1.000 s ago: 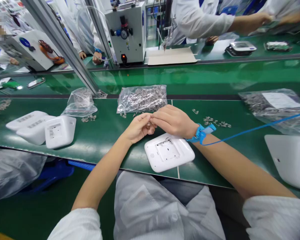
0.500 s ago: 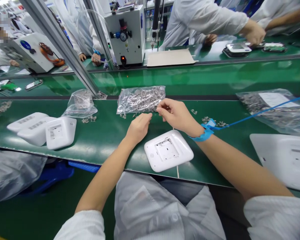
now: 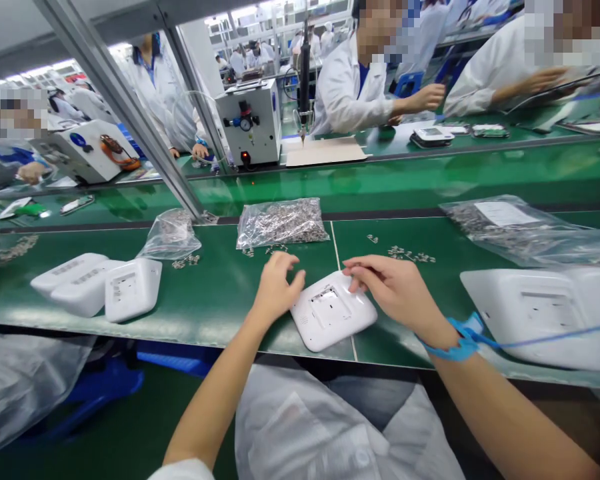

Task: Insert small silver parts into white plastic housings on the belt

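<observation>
A white plastic housing (image 3: 353, 317) lies on the green bench in front of me, its recessed compartment facing up. My left hand (image 3: 277, 287) is at the housing's upper left edge, thumb and fingers apart with nothing between them. Over the upper right corner is my right hand (image 3: 393, 287), its thumb and fingertips pinched together. Whatever they hold, if anything, is too small to make out. Beyond my hands, a clear bag of small metal parts (image 3: 285, 221) rests on the bench, and loose metal parts (image 3: 410, 254) lie scattered to its right.
White housings (image 3: 135, 290) sit in a group at left, with more white housings (image 3: 535, 313) at right. Another parts bag (image 3: 500, 220) lies at back right, a smaller bag (image 3: 173, 233) at left. A blue wrist cord (image 3: 540, 339) runs rightward. Co-workers sit across the line.
Both hands have come back from beside the parts bag to the white housing. My left fingers have spread apart; the right stay pinched. The camera view has tilted up.
</observation>
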`<state>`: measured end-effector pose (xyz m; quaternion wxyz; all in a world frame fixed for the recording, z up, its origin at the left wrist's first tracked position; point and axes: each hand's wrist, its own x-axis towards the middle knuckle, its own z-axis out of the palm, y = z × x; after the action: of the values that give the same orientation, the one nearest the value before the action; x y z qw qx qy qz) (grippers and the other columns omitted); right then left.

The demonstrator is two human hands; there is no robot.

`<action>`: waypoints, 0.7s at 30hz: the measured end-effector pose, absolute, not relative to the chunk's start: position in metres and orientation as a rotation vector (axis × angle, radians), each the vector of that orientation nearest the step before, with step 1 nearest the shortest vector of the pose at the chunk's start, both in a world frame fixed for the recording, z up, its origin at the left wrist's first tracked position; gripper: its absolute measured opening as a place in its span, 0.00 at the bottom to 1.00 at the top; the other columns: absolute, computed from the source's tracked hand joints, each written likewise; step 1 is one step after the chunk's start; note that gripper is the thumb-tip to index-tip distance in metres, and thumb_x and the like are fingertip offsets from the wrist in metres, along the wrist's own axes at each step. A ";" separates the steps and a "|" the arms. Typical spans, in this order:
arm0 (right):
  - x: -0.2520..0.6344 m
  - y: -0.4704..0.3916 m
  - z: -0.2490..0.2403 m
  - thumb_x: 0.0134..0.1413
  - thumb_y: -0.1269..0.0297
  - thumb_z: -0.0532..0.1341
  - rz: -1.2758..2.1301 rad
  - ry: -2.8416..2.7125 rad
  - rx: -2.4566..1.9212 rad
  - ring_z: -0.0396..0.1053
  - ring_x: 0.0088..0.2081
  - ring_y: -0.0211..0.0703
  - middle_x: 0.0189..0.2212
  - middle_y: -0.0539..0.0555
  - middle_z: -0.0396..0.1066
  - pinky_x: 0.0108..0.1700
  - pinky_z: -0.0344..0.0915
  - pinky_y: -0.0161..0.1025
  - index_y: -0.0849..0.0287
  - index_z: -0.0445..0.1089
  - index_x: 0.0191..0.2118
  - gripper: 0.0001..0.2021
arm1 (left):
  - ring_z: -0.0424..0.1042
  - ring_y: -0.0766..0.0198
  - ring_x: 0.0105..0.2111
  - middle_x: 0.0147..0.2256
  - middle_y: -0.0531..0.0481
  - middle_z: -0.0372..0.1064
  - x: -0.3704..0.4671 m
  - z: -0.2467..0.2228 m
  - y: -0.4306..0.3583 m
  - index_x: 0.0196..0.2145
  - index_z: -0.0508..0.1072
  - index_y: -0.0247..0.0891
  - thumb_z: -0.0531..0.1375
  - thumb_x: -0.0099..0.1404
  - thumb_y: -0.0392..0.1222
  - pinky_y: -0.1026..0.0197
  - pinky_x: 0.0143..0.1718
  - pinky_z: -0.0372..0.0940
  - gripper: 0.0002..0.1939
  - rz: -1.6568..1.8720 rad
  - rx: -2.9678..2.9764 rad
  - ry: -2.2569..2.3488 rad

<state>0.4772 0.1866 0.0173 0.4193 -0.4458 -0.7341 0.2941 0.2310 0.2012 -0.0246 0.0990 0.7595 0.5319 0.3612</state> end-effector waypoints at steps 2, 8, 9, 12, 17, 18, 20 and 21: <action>0.488 0.166 0.014 0.68 0.64 0.58 0.699 -1.824 -1.094 0.77 0.33 0.41 0.27 0.50 0.77 0.36 0.71 0.36 0.58 0.76 0.45 0.09 | 0.72 0.59 0.43 0.42 0.47 0.71 0.247 -0.024 0.179 0.43 0.71 0.39 0.61 0.65 0.39 0.56 0.45 0.66 0.08 0.930 2.259 1.505; 0.503 0.125 0.016 0.65 0.67 0.61 0.710 -1.740 -1.106 0.69 0.21 0.34 0.26 0.48 0.75 0.24 0.68 0.32 0.55 0.77 0.42 0.06 | 0.73 0.55 0.41 0.39 0.48 0.73 0.276 -0.014 0.146 0.43 0.71 0.40 0.62 0.67 0.46 0.53 0.40 0.62 0.10 0.560 2.320 1.776; 0.503 0.122 0.016 0.65 0.67 0.62 0.719 -1.709 -1.124 0.69 0.21 0.34 0.26 0.48 0.75 0.23 0.67 0.31 0.55 0.78 0.42 0.06 | 0.74 0.55 0.39 0.38 0.49 0.73 0.278 -0.011 0.142 0.42 0.71 0.40 0.61 0.67 0.46 0.54 0.39 0.62 0.09 0.528 2.270 1.875; 0.498 0.119 0.012 0.61 0.66 0.65 0.747 -1.633 -1.125 0.73 0.26 0.37 0.29 0.50 0.76 0.26 0.69 0.32 0.55 0.77 0.41 0.04 | 0.74 0.56 0.35 0.38 0.48 0.73 0.283 -0.010 0.126 0.44 0.69 0.40 0.61 0.66 0.47 0.56 0.33 0.60 0.12 0.477 2.070 2.203; 0.483 0.129 -0.002 0.64 0.64 0.63 0.699 -1.707 -1.096 0.73 0.30 0.40 0.31 0.52 0.76 0.31 0.69 0.36 0.56 0.74 0.33 0.07 | 0.70 0.58 0.28 0.32 0.49 0.71 0.290 -0.025 0.095 0.46 0.68 0.37 0.58 0.71 0.50 0.56 0.30 0.57 0.14 0.844 2.197 2.393; 0.481 0.132 -0.005 0.65 0.64 0.62 0.697 -1.747 -1.090 0.73 0.29 0.40 0.30 0.52 0.75 0.31 0.69 0.37 0.56 0.74 0.35 0.07 | 0.69 0.57 0.28 0.30 0.49 0.70 0.291 -0.027 0.091 0.44 0.69 0.37 0.58 0.71 0.50 0.56 0.30 0.57 0.13 0.963 2.284 2.372; 0.478 0.137 -0.009 0.66 0.64 0.61 0.724 -1.814 -1.085 0.72 0.28 0.40 0.28 0.51 0.75 0.32 0.70 0.38 0.56 0.74 0.37 0.06 | 0.69 0.55 0.31 0.29 0.46 0.70 0.292 -0.027 0.087 0.41 0.70 0.36 0.59 0.70 0.48 0.54 0.32 0.57 0.12 1.102 2.491 2.225; 0.478 0.139 -0.011 0.67 0.64 0.60 0.758 -1.818 -1.093 0.72 0.27 0.40 0.27 0.51 0.74 0.31 0.70 0.38 0.56 0.73 0.39 0.05 | 0.71 0.53 0.35 0.33 0.43 0.72 0.294 -0.026 0.086 0.41 0.71 0.35 0.60 0.70 0.47 0.53 0.34 0.58 0.11 1.113 2.595 2.112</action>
<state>0.4781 0.1391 -0.0108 0.4300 -0.4382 -0.7285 0.3040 0.2937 0.0860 -0.0262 -0.1911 0.7225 0.5878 0.3098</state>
